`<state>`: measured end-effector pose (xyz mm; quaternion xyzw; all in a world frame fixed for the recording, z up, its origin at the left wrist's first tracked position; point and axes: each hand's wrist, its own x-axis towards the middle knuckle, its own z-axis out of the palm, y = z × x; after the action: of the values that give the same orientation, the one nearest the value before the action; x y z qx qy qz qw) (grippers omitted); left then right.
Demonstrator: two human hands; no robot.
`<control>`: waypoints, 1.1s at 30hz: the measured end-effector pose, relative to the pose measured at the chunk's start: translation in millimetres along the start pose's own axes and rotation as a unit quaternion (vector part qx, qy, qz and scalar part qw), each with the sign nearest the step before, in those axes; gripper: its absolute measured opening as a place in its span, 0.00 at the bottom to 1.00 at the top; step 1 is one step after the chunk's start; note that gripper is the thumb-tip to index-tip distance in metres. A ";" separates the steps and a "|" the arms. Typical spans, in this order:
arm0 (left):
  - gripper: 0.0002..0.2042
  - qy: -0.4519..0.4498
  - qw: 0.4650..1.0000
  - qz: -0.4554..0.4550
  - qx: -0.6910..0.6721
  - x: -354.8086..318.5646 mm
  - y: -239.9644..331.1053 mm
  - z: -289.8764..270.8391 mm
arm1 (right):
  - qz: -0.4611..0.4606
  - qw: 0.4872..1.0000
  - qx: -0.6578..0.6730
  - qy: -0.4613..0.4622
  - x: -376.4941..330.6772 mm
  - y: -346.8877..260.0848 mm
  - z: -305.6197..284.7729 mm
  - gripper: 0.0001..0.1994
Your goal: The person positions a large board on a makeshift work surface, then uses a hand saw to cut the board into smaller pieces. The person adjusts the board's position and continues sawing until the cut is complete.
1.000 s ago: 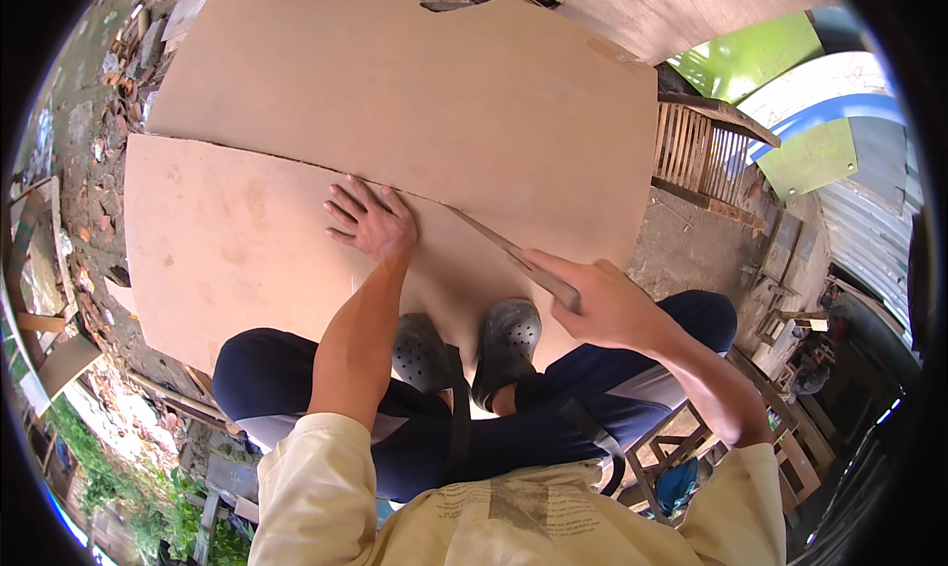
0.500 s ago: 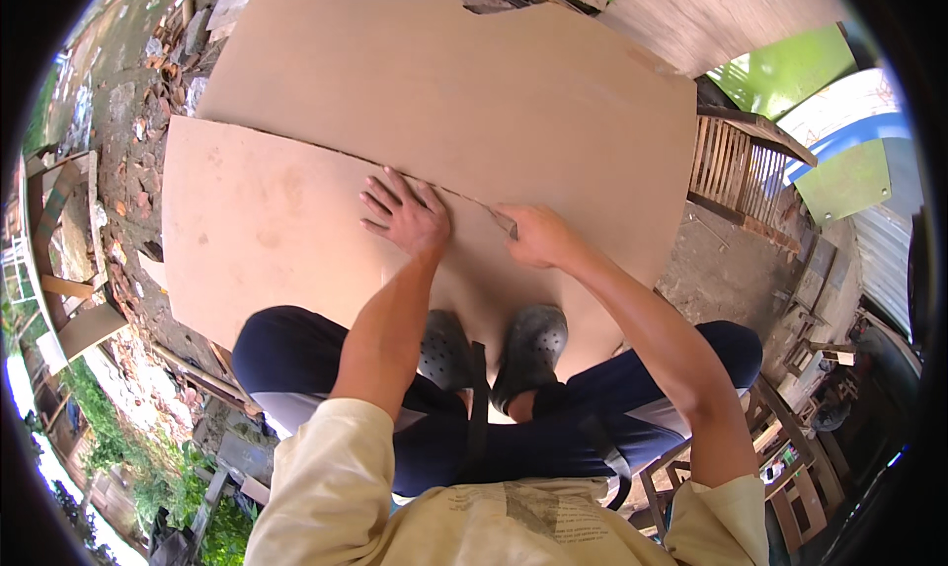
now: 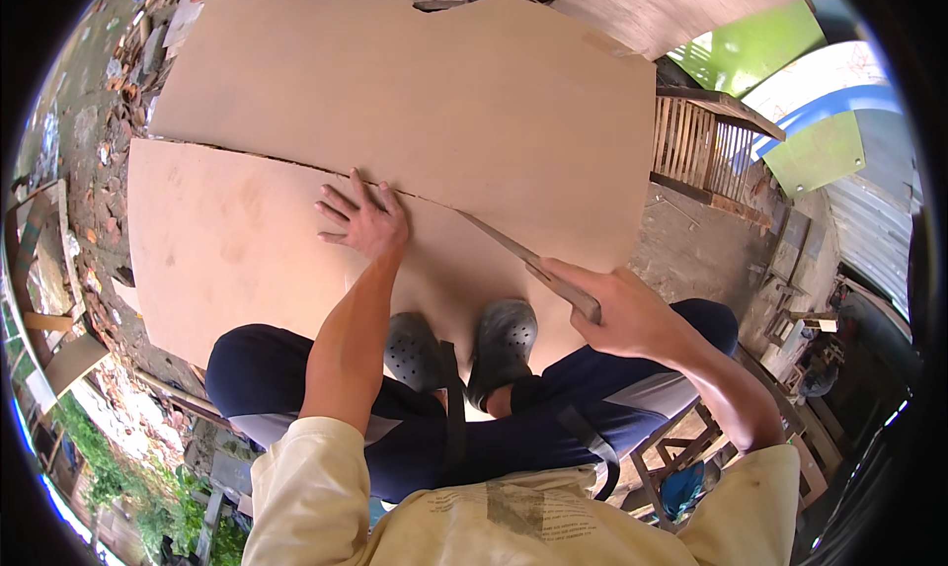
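A large brown board (image 3: pixel 415 92) lies under me, with a long cut running into it from its left edge. My left hand (image 3: pixel 370 222) rests flat on the near part, fingers spread, their tips by the cut. My right hand (image 3: pixel 627 314) is wrapped around the handle end of a handsaw (image 3: pixel 499 238). Its long narrow blade slants away to the left, the far tip meeting the end of the cut. My feet, in dark clogs (image 3: pixel 502 344), stand on the board just nearer than the cut.
A slatted wooden piece (image 3: pixel 701 146) stands past the board's right side, with green panels (image 3: pixel 755 57) behind it. Scrap wood and debris (image 3: pixel 118 161) litter the ground at the left. Wooden frames (image 3: pixel 681 443) stand behind my right leg.
My right hand has drawn back toward me and to the right with the handsaw, so much more blade shows. My left hand stays spread on the board; the whole view has shifted slightly.
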<state>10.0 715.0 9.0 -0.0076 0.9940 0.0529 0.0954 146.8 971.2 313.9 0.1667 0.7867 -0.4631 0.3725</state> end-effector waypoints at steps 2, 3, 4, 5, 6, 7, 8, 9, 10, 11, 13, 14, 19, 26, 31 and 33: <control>0.32 0.002 1.000 0.004 0.000 -2.7 -0.3 0.8 | -0.004 1.000 0.003 0.002 2.5 1.8 -3.3 0.30; 0.32 0.008 1.000 0.004 0.001 -2.8 -0.7 0.6 | -0.023 1.000 0.004 0.013 6.4 3.1 -1.5 0.30; 0.32 0.014 1.000 0.005 0.003 -1.5 -1.6 0.1 | -0.042 0.999 0.006 0.023 12.1 4.9 1.3 0.29; 0.32 0.020 1.000 0.008 0.000 -0.3 1.2 0.0 | -0.052 0.998 0.003 0.030 23.1 13.1 8.3 0.29; 0.32 0.007 1.000 0.006 -0.005 -3.9 4.4 1.4 | -0.055 0.998 -0.003 0.039 38.5 27.3 22.0 0.29; 0.32 -0.002 1.000 0.006 -0.001 -4.0 -1.4 1.1 | -0.066 0.997 -0.003 0.047 58.8 39.7 38.0 0.29; 0.32 -0.005 1.000 0.002 -0.003 2.1 -0.7 1.2 | -0.067 0.996 -0.013 0.059 79.6 45.9 46.2 0.30; 0.32 0.002 1.000 0.004 -0.012 2.1 6.5 2.3 | -0.064 0.995 -0.025 0.067 93.1 50.9 50.4 0.30; 0.31 0.009 1.000 0.005 -0.011 -2.5 7.4 2.0 | -0.057 0.996 -0.033 0.057 102.9 52.6 57.4 0.30; 0.31 0.018 1.000 0.008 -0.014 -2.9 9.8 1.6 | -0.049 0.997 -0.042 0.051 112.9 51.0 61.5 0.30; 0.29 0.027 0.988 0.151 -0.027 -0.9 8.8 11.9 | -0.066 0.995 -0.049 0.062 124.5 58.5 56.7 0.30; 0.28 0.024 0.975 0.219 -0.025 -10.2 -1.9 17.1 | -0.091 0.993 -0.034 0.067 127.5 66.9 62.1 0.31; 0.25 -0.010 0.977 0.212 -0.032 -54.1 19.2 22.7 | -0.090 0.994 -0.047 0.051 79.1 40.1 52.2 0.32; 0.25 -0.019 0.973 0.231 -0.007 -52.5 26.0 17.2 | -0.003 0.999 -0.019 0.026 4.2 17.9 25.1 0.33; 0.25 -0.049 0.975 0.217 0.023 -52.3 28.8 12.1 | -0.009 0.998 -0.023 0.059 25.6 20.5 29.2 0.31; 0.25 -0.046 0.975 0.214 0.020 -50.6 31.9 12.1 | -0.017 0.996 -0.039 0.084 43.4 41.5 40.6 0.31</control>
<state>61.2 748.2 10.2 0.2098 0.9679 0.0530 0.1279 160.5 954.4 244.7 0.1772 0.8354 -0.4229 0.3033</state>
